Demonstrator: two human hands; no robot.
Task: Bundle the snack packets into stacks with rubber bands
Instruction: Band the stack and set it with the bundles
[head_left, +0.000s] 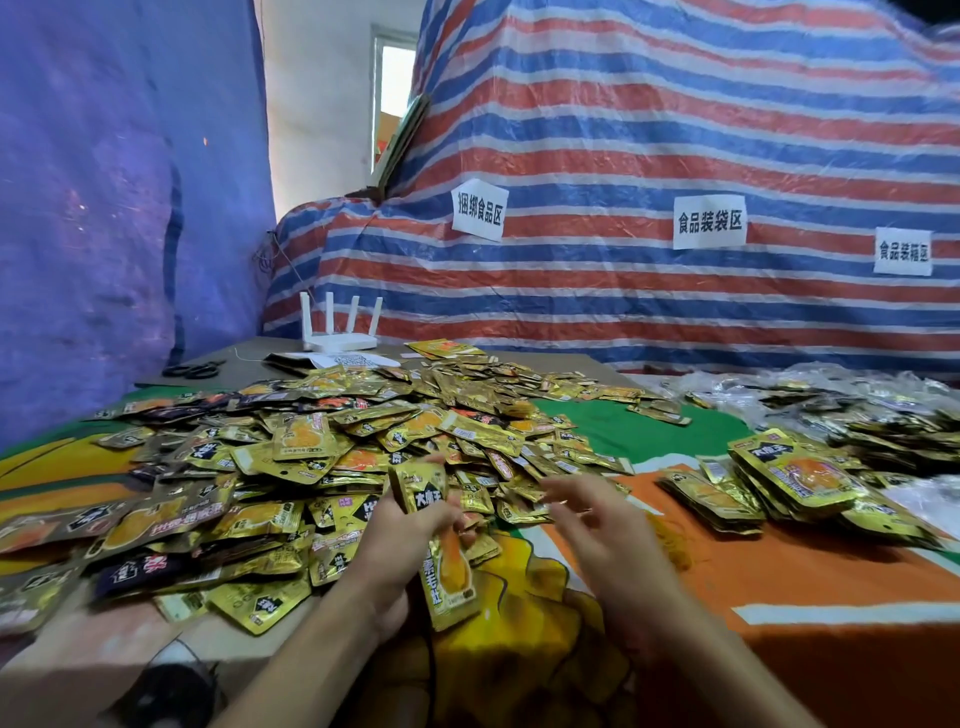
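Head view: your left hand (400, 525) grips a few gold packets, your right hand (602, 525) is free beside it.
Your left hand's fingers curl round the held packets (444, 556), which stand tilted at the near edge of the big loose pile (322, 447) that covers the left and middle of the worktop (810, 582). Your right hand hovers just to the right, apart from the left, fingers loosely spread and blurred, nothing in them as far as the blur lets you tell. A yellow tangle (672, 540), probably rubber bands, lies just beyond that hand. Finished stacks (779, 483) sit to the right. At the far left edge stand a white router (340, 327) and black scissors (192, 370), with a striped tarp (675, 156) behind.
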